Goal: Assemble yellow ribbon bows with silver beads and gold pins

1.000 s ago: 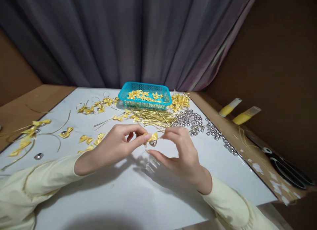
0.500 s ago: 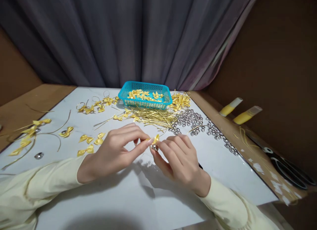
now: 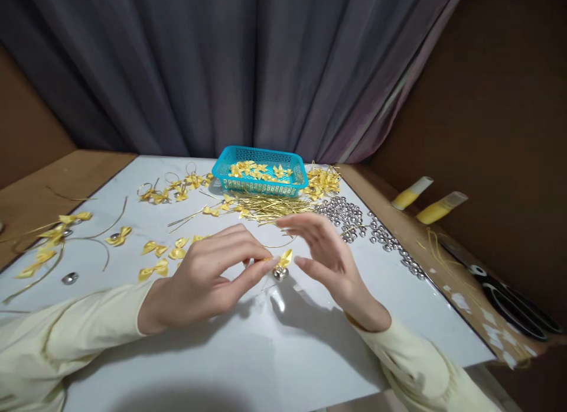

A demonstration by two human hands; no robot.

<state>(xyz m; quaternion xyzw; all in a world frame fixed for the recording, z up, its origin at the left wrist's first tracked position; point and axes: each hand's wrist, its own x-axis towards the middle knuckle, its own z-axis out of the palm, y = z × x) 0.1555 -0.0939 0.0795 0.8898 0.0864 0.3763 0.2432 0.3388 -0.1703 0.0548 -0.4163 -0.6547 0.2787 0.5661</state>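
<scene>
Thumb and fingers of my left hand (image 3: 221,270) pinch a small yellow ribbon bow (image 3: 286,258) at its left side. A shiny silver bell-like bead (image 3: 280,273) hangs just under the bow, and a thin gold cord (image 3: 279,245) curves above it. My right hand (image 3: 325,261) is a little to the right, its thumb and fingers apart and holding nothing. Several more yellow bows (image 3: 153,270) lie to the left of my left hand, and one heart-shaped silver piece (image 3: 69,279) rests farther left.
A blue basket (image 3: 266,188) with yellow bows stands at the back of the white board (image 3: 199,365). Gold cords (image 3: 274,208) lie before it. Silver beads (image 3: 343,214) spread to the right. Black-handled scissors (image 3: 509,305) and two yellow tubes (image 3: 443,208) lie on the right.
My right hand has let go of the bow, opened and moved slightly right and up. The bow and silver bead now show more fully; my left hand keeps its pinch.
</scene>
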